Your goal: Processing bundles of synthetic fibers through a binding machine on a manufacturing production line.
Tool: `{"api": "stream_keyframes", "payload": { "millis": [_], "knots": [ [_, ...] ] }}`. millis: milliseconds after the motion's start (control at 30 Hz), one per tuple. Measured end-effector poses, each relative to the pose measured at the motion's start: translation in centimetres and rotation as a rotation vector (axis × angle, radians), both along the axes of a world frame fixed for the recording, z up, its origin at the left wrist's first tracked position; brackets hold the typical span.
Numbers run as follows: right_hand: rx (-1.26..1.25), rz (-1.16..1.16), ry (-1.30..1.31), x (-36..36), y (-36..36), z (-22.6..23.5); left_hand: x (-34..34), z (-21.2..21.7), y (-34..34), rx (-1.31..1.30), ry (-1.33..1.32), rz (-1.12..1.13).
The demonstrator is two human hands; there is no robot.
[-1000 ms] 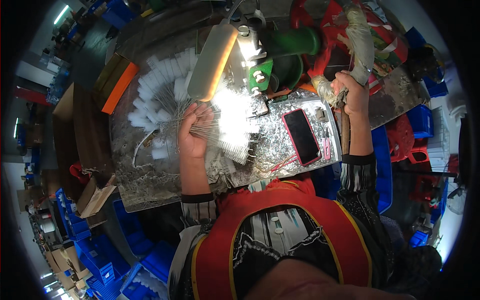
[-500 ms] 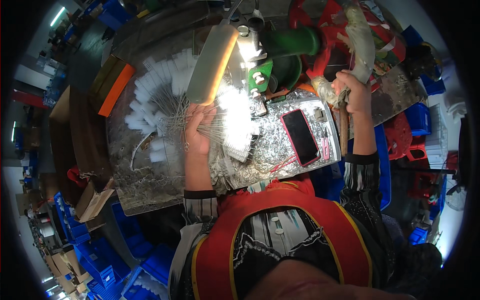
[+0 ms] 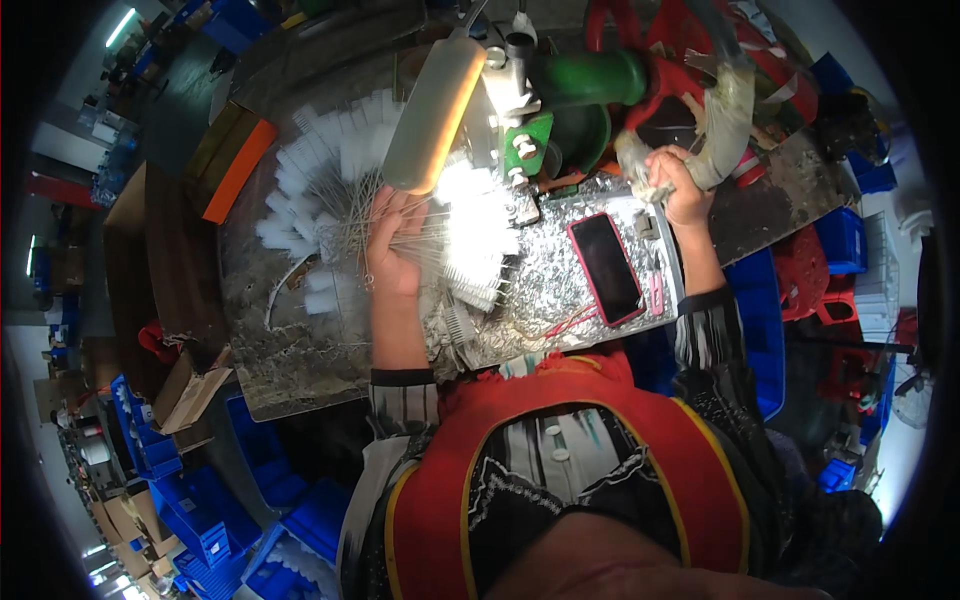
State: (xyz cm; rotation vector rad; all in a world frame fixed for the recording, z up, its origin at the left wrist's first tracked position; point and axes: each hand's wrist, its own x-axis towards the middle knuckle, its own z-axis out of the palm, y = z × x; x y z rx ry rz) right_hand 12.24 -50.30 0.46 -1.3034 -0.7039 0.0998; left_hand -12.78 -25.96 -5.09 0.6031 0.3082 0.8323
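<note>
In the head view my right hand (image 3: 682, 190) is closed round the wrapped end of a thick curved lever (image 3: 722, 125), which belongs to a green hand press (image 3: 590, 78). My left hand (image 3: 396, 250) lies at the left under the lamp, its fingers curled among thin wire stems. It appears to grip the stems of small wire brushes; its fingertips are partly hidden by the lamp and glare. White-bristled brushes (image 3: 300, 190) fan out in a heap to the left of this hand. More brushes (image 3: 478, 280) lie to its right, partly washed out by the light.
A glowing lamp (image 3: 432, 120) hangs over the left hand. A phone with a red edge (image 3: 606, 270) and a small pink tool (image 3: 656, 290) lie on the foil-covered board (image 3: 540, 290). An orange-edged box (image 3: 238, 172) stands at the left; blue bins (image 3: 755, 330) flank the table.
My right hand has moved slightly left with the lever, whose angle has changed; the brown rod below that hand no longer shows. My left hand stays among the brush stems.
</note>
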Motion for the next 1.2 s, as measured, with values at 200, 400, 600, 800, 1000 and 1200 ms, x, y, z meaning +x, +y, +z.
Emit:
{"api": "stream_keyframes", "payload": {
  "millis": [200, 400, 600, 800, 1000, 1200],
  "knots": [
    [-0.125, -0.043, 0.193, -0.7, -0.6, 4.8, -0.4, -0.4, -0.4, -0.001, -0.012, 0.093],
    [-0.369, -0.049, 0.226, 0.0, -1.0, 9.5, 0.4, -0.3, -0.7, -0.009, 0.03, 0.185],
    [-0.209, -0.094, 0.164, -1.4, -0.3, 8.4, 0.4, -0.7, -0.5, -0.01, 0.006, 0.193],
    [0.1, 0.015, -0.056, 0.0, 0.1, -0.2, 0.5, -0.5, -0.3, 0.009, 0.171, 0.153],
    [-0.061, -0.039, 0.224, -0.7, -0.6, 4.6, 0.7, -1.2, -0.2, 0.025, 0.204, 0.147],
    [-0.194, -0.07, 0.28, -0.9, -0.7, 6.1, 1.7, -0.5, -1.1, -0.01, 0.205, 0.288]
  ]
}}
